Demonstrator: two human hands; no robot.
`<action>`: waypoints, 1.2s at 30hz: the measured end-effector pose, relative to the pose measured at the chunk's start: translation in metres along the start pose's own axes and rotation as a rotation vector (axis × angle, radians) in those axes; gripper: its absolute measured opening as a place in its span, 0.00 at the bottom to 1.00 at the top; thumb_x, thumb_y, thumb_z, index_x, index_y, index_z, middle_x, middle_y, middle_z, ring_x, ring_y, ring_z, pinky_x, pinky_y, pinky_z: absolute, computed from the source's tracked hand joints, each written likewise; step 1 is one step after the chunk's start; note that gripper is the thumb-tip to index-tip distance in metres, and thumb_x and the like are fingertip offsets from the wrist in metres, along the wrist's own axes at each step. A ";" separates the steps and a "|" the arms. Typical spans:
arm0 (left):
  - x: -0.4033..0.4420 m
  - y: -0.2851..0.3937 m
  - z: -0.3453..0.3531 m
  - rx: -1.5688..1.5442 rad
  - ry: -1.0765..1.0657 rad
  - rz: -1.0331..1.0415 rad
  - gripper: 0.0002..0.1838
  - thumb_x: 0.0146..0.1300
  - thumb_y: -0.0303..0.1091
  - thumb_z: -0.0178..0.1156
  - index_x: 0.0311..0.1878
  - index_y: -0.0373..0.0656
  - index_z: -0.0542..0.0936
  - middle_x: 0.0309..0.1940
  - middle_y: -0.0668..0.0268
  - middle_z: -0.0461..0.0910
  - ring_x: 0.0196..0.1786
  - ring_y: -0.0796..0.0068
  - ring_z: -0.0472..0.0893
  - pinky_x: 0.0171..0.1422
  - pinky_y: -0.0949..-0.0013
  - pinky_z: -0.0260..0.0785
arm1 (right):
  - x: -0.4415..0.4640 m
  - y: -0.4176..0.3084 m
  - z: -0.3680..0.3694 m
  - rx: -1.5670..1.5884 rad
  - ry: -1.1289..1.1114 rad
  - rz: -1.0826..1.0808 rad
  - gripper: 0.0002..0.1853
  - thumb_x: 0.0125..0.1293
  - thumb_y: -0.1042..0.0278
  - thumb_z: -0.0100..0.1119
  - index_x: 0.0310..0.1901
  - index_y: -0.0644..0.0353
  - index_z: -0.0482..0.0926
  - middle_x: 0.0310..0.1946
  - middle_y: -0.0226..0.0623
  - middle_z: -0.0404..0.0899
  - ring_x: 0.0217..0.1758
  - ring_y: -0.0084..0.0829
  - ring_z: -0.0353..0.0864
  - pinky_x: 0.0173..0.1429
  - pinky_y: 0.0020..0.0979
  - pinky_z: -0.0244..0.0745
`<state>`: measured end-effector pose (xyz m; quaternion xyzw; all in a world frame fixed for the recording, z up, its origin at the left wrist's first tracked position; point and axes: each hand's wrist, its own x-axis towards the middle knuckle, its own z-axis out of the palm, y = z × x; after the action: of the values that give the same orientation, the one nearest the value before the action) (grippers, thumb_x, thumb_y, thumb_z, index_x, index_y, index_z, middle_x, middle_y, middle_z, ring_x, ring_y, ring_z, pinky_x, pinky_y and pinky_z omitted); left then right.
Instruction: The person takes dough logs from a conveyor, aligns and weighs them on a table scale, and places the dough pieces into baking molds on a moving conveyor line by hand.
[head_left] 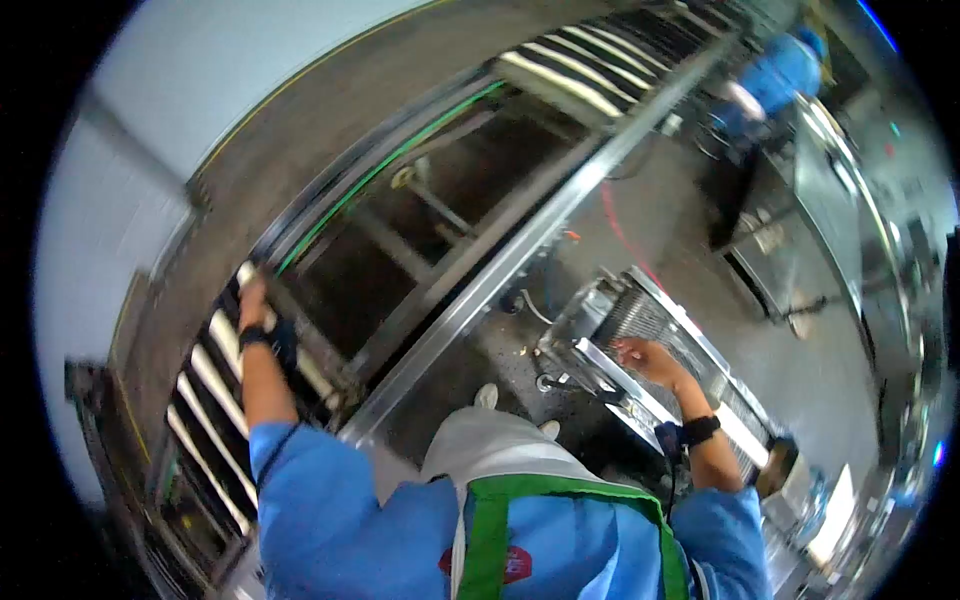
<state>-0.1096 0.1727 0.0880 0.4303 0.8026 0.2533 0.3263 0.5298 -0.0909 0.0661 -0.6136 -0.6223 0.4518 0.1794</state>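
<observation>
My left hand (254, 304) reaches over the left end of the conveyor, at the upper end of a row of long pale strips (211, 377). It touches or hovers just above the nearest strip; blur and the angle hide its fingers, so any grip is unclear. My right hand (648, 360) is over a low metal machine (592, 322) with a ridged belt (640, 316). Its fingers are loosely bent and apart, with nothing visible in them. Whether they touch the machine cannot be made out. Dark bands circle both wrists.
A long metal conveyor frame (520, 262) runs diagonally, with an open gap and crossbars inside it. More pale strips (590, 65) lie across its far end. A co-worker in blue (780, 80) bends beside a steel table (825, 220). A red hose (625, 235) crosses the floor.
</observation>
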 end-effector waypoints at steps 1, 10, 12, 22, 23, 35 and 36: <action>0.049 -0.053 -0.003 -0.650 -0.230 0.167 0.27 0.60 0.49 0.43 0.53 0.35 0.65 0.47 0.65 0.70 0.46 0.73 0.69 0.51 0.72 0.60 | 0.004 -0.004 -0.003 0.011 0.057 0.025 0.17 0.53 0.67 0.53 0.46 0.59 0.71 0.41 0.42 0.74 0.40 0.34 0.74 0.45 0.31 0.68; 0.083 -0.052 -0.031 0.347 0.329 0.086 0.32 0.52 0.53 0.48 0.56 0.42 0.62 0.46 0.55 0.69 0.48 0.58 0.68 0.49 0.60 0.58 | 0.009 0.049 -0.021 -0.705 0.353 0.410 0.28 0.45 0.58 0.60 0.52 0.41 0.66 0.56 0.39 0.55 0.59 0.45 0.55 0.52 0.57 0.54; 0.069 -0.018 -0.004 0.302 0.294 0.286 0.31 0.49 0.53 0.48 0.53 0.43 0.66 0.48 0.53 0.69 0.53 0.54 0.65 0.56 0.59 0.54 | 0.007 0.081 -0.024 -0.748 0.347 0.562 0.28 0.44 0.56 0.61 0.51 0.41 0.66 0.56 0.39 0.56 0.59 0.45 0.54 0.53 0.57 0.53; -0.125 0.197 0.230 0.140 -0.645 0.804 0.15 0.59 0.35 0.47 0.47 0.40 0.70 0.47 0.65 0.69 0.50 0.73 0.66 0.55 0.72 0.55 | -0.032 0.090 -0.049 -0.789 0.509 0.610 0.20 0.51 0.61 0.53 0.48 0.46 0.67 0.44 0.35 0.68 0.52 0.37 0.65 0.50 0.49 0.60; -0.117 0.202 0.268 0.146 -0.801 0.880 0.16 0.59 0.36 0.47 0.48 0.39 0.70 0.47 0.64 0.69 0.52 0.71 0.65 0.56 0.70 0.54 | -0.038 0.076 -0.057 -0.673 0.576 0.578 0.22 0.48 0.57 0.55 0.48 0.48 0.67 0.45 0.35 0.68 0.52 0.38 0.66 0.49 0.51 0.60; -0.421 0.270 0.491 0.545 -1.260 1.837 0.19 0.54 0.36 0.51 0.49 0.43 0.68 0.53 0.53 0.62 0.57 0.55 0.58 0.59 0.60 0.49 | -0.369 0.020 -0.019 0.645 1.779 0.136 0.36 0.43 0.67 0.65 0.54 0.59 0.58 0.46 0.38 0.66 0.51 0.30 0.65 0.53 0.31 0.66; -0.440 0.267 0.499 0.555 -1.309 1.883 0.21 0.53 0.37 0.51 0.51 0.43 0.67 0.54 0.53 0.61 0.57 0.54 0.58 0.60 0.58 0.49 | -0.397 0.018 0.008 0.638 1.725 0.193 0.40 0.42 0.61 0.67 0.56 0.57 0.56 0.48 0.41 0.65 0.52 0.33 0.65 0.55 0.33 0.65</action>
<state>0.5846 -0.0075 0.0772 0.9571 -0.1239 -0.0580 0.2554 0.6067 -0.4640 0.1789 -0.7085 -0.0654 0.0012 0.7027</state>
